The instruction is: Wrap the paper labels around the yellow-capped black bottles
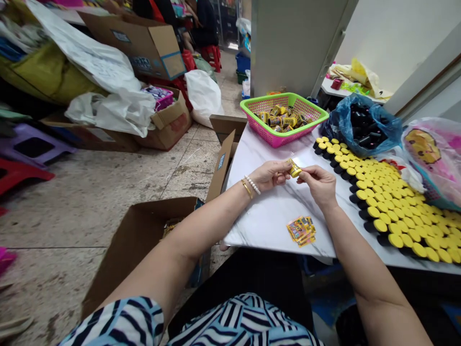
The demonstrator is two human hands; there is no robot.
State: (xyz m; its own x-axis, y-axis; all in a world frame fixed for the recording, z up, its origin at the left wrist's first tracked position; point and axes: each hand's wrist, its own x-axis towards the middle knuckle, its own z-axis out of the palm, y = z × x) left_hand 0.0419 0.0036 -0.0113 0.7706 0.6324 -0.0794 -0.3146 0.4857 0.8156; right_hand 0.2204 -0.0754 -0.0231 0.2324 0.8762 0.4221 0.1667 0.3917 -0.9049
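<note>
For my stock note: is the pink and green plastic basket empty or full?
Partly filled: the pink and green plastic basket holds a loose heap of small yellow-wrapped containers on its bottom, below the rim.

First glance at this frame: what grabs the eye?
The block of yellow-capped black containers along the right side of the table hits first. Mid-table, the left hand and right hand pinch one small yellow-labelled container between them. A pink-and-green basket of similar ones sits at the far edge, a sticker stack at the near edge.
</note>
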